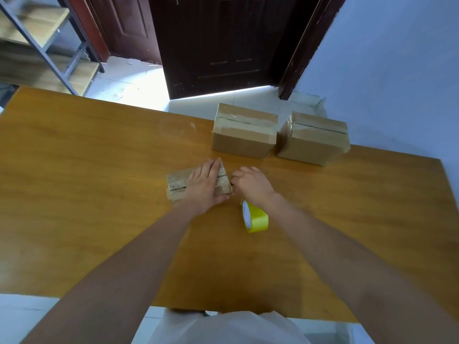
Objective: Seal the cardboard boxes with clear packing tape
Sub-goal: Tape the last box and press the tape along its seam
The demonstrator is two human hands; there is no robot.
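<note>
Head view, left hand (205, 186) pressing flat on small box (175, 184), right hand (250, 183) curling at its right end, grasp unclear, tape roll (255, 217) standing nearer than the box.

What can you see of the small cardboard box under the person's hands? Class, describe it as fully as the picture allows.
The small cardboard box is brown, low and flat, lying on the wooden table nearer the person than two bigger boxes. Its top flaps meet in a dark seam, with glossy tape and a pale label visible. The left hand lies flat on top, fingers straight, pressing it. The right hand has curled fingers at the box's right end; what it pinches cannot be made out.
</note>
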